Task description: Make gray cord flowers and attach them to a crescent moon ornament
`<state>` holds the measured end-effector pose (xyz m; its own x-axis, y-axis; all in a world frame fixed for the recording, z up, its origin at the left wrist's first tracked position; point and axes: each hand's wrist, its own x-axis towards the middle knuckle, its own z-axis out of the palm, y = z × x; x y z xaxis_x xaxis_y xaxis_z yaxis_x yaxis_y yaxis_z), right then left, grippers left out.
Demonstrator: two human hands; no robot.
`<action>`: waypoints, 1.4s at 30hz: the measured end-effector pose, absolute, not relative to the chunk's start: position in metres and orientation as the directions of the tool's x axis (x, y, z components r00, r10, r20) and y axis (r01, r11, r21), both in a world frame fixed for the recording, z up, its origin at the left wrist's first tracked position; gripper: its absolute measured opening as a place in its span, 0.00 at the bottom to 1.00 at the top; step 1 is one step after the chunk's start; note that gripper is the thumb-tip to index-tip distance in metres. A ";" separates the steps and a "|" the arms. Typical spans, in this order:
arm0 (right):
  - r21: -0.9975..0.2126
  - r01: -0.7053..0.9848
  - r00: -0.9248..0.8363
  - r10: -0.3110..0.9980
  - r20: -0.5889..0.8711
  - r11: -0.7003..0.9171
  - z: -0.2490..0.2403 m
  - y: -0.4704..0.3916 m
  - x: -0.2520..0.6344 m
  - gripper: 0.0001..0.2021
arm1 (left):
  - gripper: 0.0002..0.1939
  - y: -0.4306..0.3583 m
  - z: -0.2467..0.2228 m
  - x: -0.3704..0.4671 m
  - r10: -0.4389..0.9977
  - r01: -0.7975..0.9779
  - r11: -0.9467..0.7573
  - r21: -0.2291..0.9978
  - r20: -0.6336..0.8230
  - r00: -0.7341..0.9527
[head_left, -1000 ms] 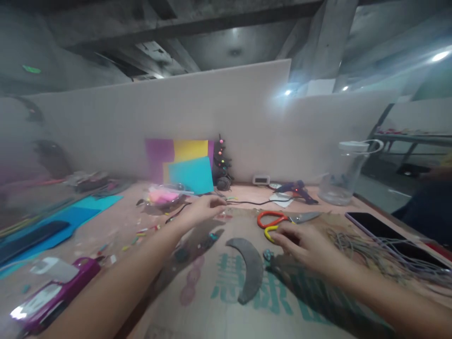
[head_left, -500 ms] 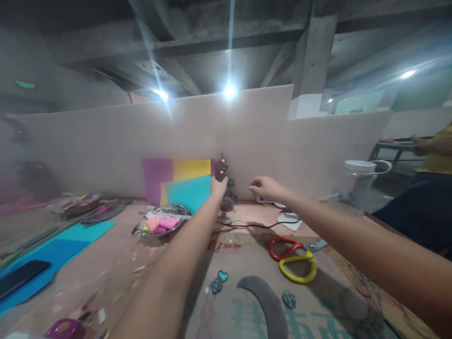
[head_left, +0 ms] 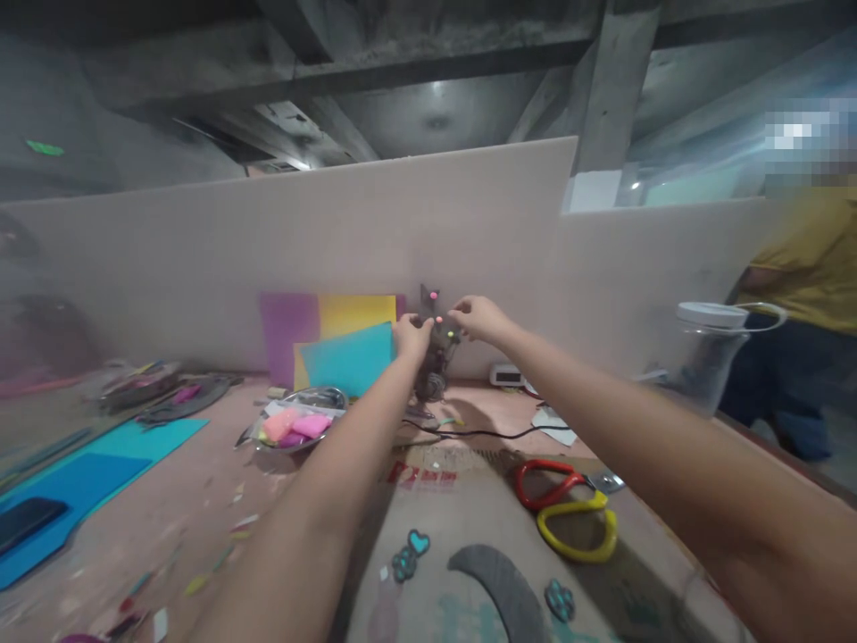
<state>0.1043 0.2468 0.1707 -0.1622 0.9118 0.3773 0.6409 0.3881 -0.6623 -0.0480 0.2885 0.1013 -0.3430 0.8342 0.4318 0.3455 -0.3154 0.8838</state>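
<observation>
A small dark craft tree with pink and yellow dots stands at the back of the table against the white partition. Both my arms reach out to it. My left hand grips the tree on its left side. My right hand pinches it near the top right, fingers closed on a branch or a dot. Nearer to me lie red and yellow scissors, a grey felt crescent and small teal felt pieces on the cardboard sheet.
Purple, yellow and teal sheets lean on the partition. A metal bowl holds pink pieces. A clear jug stands at right, a person in a yellow shirt behind it. Blue sheets and a phone lie at left. A black cable crosses the table.
Both hands went from the table up to the small tree and closed on it. The view rose and then settled; the person at right came nearer.
</observation>
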 end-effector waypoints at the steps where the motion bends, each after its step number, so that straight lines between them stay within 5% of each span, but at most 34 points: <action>1: -0.669 0.633 -0.157 0.911 0.382 0.390 0.171 0.247 0.104 0.09 | 0.19 0.287 0.105 -0.049 0.839 0.332 -0.318 0.888 0.427 -0.338; 10: -0.741 0.544 -0.105 0.908 0.407 0.395 0.173 0.239 0.117 0.07 | 0.15 0.266 0.166 -0.042 0.829 0.128 -0.464 0.876 0.481 -0.284; 19: -0.833 0.291 0.089 0.854 0.513 0.470 0.199 0.214 0.149 0.25 | 0.07 0.213 0.174 -0.011 0.777 0.042 -0.614 0.788 0.613 -0.144; 26: -0.957 0.078 -0.040 0.960 0.278 0.281 0.169 0.191 0.154 0.07 | 0.08 0.203 0.137 0.003 0.858 0.127 -0.514 0.848 0.511 0.055; 33: -0.977 -0.083 -0.005 0.980 0.198 0.197 0.153 0.183 0.162 0.04 | 0.19 0.249 0.157 -0.043 0.860 0.291 -0.328 0.899 0.412 -0.301; 42: -0.990 -0.090 -0.151 0.981 0.122 0.109 0.127 0.169 0.176 0.03 | 0.18 0.287 0.159 -0.052 0.894 0.366 -0.182 0.913 0.309 -0.325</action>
<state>0.1762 0.1686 0.1271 -0.1513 0.9809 0.1221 -0.0902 0.1094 -0.9899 -0.0516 0.2866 0.1591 -0.3255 0.8938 0.3087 0.3664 -0.1817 0.9125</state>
